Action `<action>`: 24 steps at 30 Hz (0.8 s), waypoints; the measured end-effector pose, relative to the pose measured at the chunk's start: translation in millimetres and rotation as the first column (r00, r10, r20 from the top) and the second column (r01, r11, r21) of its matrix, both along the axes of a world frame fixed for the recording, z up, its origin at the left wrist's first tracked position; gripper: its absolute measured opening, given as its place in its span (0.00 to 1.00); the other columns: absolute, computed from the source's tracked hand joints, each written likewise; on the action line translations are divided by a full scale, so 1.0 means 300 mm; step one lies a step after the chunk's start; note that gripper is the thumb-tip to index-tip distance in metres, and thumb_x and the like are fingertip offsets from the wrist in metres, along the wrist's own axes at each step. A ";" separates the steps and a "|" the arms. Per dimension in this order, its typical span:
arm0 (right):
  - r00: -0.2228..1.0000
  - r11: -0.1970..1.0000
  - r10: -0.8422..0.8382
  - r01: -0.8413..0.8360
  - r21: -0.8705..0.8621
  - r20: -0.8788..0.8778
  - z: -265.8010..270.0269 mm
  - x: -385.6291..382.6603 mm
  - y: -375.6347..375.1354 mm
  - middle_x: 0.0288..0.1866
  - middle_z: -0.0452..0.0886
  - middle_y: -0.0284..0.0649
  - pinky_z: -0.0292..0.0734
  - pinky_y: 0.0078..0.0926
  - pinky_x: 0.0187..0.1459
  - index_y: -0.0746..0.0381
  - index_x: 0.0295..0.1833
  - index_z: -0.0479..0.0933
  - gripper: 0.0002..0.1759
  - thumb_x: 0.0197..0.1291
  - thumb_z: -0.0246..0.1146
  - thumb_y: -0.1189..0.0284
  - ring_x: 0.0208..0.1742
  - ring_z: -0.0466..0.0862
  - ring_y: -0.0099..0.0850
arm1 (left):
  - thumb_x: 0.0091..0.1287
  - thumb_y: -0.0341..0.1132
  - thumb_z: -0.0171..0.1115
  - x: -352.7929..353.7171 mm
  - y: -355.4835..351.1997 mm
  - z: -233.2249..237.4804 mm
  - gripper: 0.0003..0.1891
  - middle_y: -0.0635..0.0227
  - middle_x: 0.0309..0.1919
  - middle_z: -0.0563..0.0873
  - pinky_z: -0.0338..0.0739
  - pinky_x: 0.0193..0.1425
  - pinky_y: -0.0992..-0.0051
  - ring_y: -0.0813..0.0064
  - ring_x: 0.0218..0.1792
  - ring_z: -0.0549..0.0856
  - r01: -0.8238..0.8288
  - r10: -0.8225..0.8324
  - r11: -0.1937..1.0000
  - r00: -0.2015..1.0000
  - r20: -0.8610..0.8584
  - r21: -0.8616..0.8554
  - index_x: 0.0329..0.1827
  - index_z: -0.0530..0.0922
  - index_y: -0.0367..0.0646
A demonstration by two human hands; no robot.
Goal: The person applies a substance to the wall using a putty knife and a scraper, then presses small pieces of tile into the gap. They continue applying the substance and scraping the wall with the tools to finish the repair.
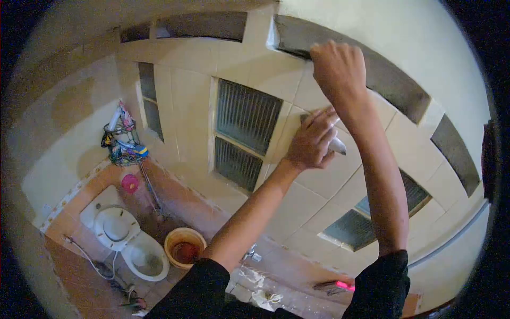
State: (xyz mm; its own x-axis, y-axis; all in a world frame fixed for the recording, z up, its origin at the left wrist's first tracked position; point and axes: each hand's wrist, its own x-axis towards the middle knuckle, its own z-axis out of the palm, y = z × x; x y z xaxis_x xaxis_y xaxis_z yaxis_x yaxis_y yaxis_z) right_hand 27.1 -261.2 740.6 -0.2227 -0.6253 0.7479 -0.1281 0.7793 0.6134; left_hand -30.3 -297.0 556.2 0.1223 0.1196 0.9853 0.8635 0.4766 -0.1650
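My left hand is raised against the tiled wall, its fingers curled round a pale, rounded thing with a dark end. Its kind cannot be made out. Higher up, my right hand is closed in a fist in front of the long grey recess near the top of the wall. The back of the fist faces me, so anything inside the fingers is hidden. A louvred glass window is set in the wall to the left of my left hand.
Below left stand a toilet with its lid up and an orange-rimmed bucket. A corner rack holds bottles and packets. A second louvred window lies beside my right forearm. A pink-handled brush rests low on the right.
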 end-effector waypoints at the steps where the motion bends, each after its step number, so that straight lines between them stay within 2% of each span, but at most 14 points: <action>1: 0.999 1.000 -0.019 0.019 -0.008 0.039 0.016 -0.010 0.006 0.27 0.83 0.49 0.81 0.42 0.32 0.61 0.27 0.82 0.02 0.46 0.64 0.76 0.32 0.86 0.47 | 0.48 0.36 0.64 -0.005 -0.003 0.001 0.17 0.51 0.68 0.70 0.60 0.75 0.52 0.50 0.71 0.67 -0.018 0.018 1.000 1.000 -0.014 -0.006 0.37 0.73 0.35; 3: 0.997 0.999 -0.035 0.035 -0.001 0.074 0.028 0.015 0.019 0.27 0.83 0.49 0.81 0.42 0.32 0.61 0.27 0.81 0.02 0.47 0.63 0.76 0.32 0.86 0.47 | 0.48 0.37 0.64 -0.010 0.001 0.005 0.17 0.51 0.68 0.71 0.60 0.75 0.52 0.51 0.71 0.67 -0.039 0.039 0.999 0.999 -0.031 0.002 0.37 0.73 0.35; 5: 0.995 0.995 -0.098 0.098 0.021 -0.008 0.022 0.061 0.043 0.27 0.85 0.44 0.80 0.39 0.30 0.56 0.29 0.84 0.07 0.55 0.60 0.73 0.31 0.87 0.41 | 0.46 0.37 0.64 -0.010 -0.007 0.013 0.18 0.52 0.68 0.71 0.60 0.75 0.52 0.51 0.72 0.67 -0.026 0.026 1.000 0.997 -0.068 0.000 0.36 0.73 0.35; 9: 0.992 0.992 -0.127 0.127 0.006 0.015 -0.003 -0.006 0.081 0.27 0.85 0.45 0.81 0.38 0.31 0.57 0.29 0.84 0.07 0.54 0.61 0.74 0.32 0.88 0.41 | 0.46 0.37 0.65 -0.004 -0.007 0.007 0.17 0.53 0.68 0.71 0.61 0.75 0.52 0.52 0.71 0.68 -0.050 0.049 0.998 0.998 -0.031 -0.023 0.36 0.73 0.36; 11: 0.992 0.996 -0.083 0.084 -0.007 0.096 -0.018 -0.016 0.087 0.27 0.83 0.49 0.80 0.43 0.32 0.62 0.29 0.81 0.03 0.49 0.61 0.77 0.32 0.86 0.47 | 0.53 0.43 0.63 -0.014 -0.006 0.007 0.20 0.46 0.64 0.73 0.63 0.68 0.44 0.44 0.68 0.70 -0.056 0.055 0.998 0.998 -0.029 -0.032 0.41 0.71 0.36; 12: 0.982 0.989 -0.146 0.149 -0.017 0.121 -0.028 0.012 0.087 0.24 0.83 0.45 0.81 0.40 0.32 0.57 0.30 0.83 0.06 0.55 0.60 0.74 0.32 0.88 0.43 | 0.53 0.43 0.63 -0.017 -0.003 0.006 0.21 0.46 0.64 0.73 0.63 0.69 0.44 0.43 0.68 0.70 -0.056 0.055 0.998 0.998 -0.032 -0.026 0.41 0.71 0.36; 13: 0.982 0.989 -0.147 0.150 -0.017 0.119 -0.037 0.017 0.098 0.24 0.83 0.45 0.81 0.40 0.32 0.57 0.30 0.83 0.06 0.55 0.60 0.74 0.32 0.88 0.43 | 0.53 0.43 0.63 -0.019 -0.001 0.003 0.21 0.46 0.64 0.73 0.63 0.69 0.44 0.43 0.68 0.70 -0.055 0.054 0.998 0.998 -0.033 -0.025 0.41 0.71 0.36; 15: 0.982 0.971 -0.139 0.161 -0.178 0.127 -0.054 0.022 0.123 0.27 0.84 0.46 0.81 0.41 0.33 0.58 0.32 0.82 0.05 0.55 0.60 0.73 0.33 0.88 0.44 | 0.53 0.43 0.63 -0.013 -0.009 0.005 0.21 0.48 0.65 0.73 0.63 0.69 0.46 0.45 0.69 0.69 -0.069 0.068 0.997 0.998 -0.013 -0.042 0.42 0.71 0.37; 16: 0.982 0.971 -0.137 0.159 -0.180 0.129 -0.065 0.033 0.139 0.27 0.84 0.46 0.81 0.41 0.33 0.58 0.32 0.82 0.05 0.55 0.60 0.73 0.33 0.88 0.44 | 0.53 0.43 0.63 -0.013 -0.011 0.008 0.21 0.48 0.65 0.73 0.63 0.69 0.46 0.45 0.69 0.69 -0.070 0.070 0.997 0.997 -0.011 -0.044 0.42 0.71 0.37; 18: 0.964 0.932 -0.239 0.262 -0.249 0.121 -0.090 0.108 0.166 0.34 0.85 0.45 0.82 0.41 0.36 0.58 0.39 0.83 0.08 0.56 0.59 0.74 0.37 0.88 0.43 | 0.54 0.43 0.62 -0.014 -0.008 0.006 0.20 0.50 0.67 0.72 0.62 0.70 0.46 0.46 0.69 0.69 -0.038 0.038 0.999 0.999 -0.016 -0.035 0.42 0.71 0.37; 19: 0.963 0.933 -0.239 0.262 -0.246 0.123 -0.113 0.145 0.181 0.34 0.85 0.45 0.82 0.41 0.36 0.58 0.39 0.83 0.08 0.56 0.59 0.74 0.37 0.88 0.43 | 0.54 0.43 0.62 -0.016 -0.007 0.006 0.20 0.50 0.67 0.72 0.62 0.70 0.46 0.46 0.69 0.69 -0.039 0.038 0.999 0.999 -0.013 -0.032 0.42 0.71 0.37; 21: 0.981 0.890 -0.133 0.180 -0.418 0.139 -0.178 0.222 0.222 0.45 0.85 0.47 0.80 0.43 0.46 0.57 0.50 0.83 0.17 0.56 0.56 0.77 0.46 0.85 0.45 | 0.54 0.43 0.61 -0.018 -0.003 0.009 0.19 0.53 0.69 0.71 0.62 0.69 0.47 0.47 0.69 0.70 -0.021 0.020 1.000 0.999 -0.037 -0.011 0.42 0.71 0.38; 23: 0.997 0.886 -0.075 0.064 -0.460 -0.005 -0.266 0.282 0.298 0.51 0.84 0.46 0.79 0.39 0.51 0.59 0.56 0.80 0.19 0.60 0.56 0.76 0.50 0.84 0.44 | 0.54 0.43 0.60 -0.017 -0.004 0.009 0.19 0.53 0.68 0.72 0.63 0.69 0.47 0.47 0.69 0.70 -0.013 0.012 1.000 0.998 -0.058 -0.001 0.42 0.71 0.38; 24: 0.991 0.875 -0.124 0.091 -0.475 -0.039 -0.330 0.319 0.358 0.52 0.84 0.46 0.79 0.38 0.52 0.59 0.56 0.81 0.19 0.59 0.56 0.76 0.51 0.84 0.44 | 0.54 0.44 0.60 -0.020 -0.005 0.004 0.19 0.53 0.68 0.72 0.63 0.69 0.47 0.47 0.69 0.70 -0.003 0.003 1.000 0.998 -0.069 0.003 0.42 0.71 0.38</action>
State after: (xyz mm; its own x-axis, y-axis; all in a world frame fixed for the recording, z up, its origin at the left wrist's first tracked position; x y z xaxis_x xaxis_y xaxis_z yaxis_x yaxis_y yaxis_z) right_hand 122.8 -153.8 641.7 -0.2085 -0.1701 0.9631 0.0011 0.9847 0.1742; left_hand -36.3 -298.7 557.5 0.1898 0.1169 0.9748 0.8485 0.4800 -0.2227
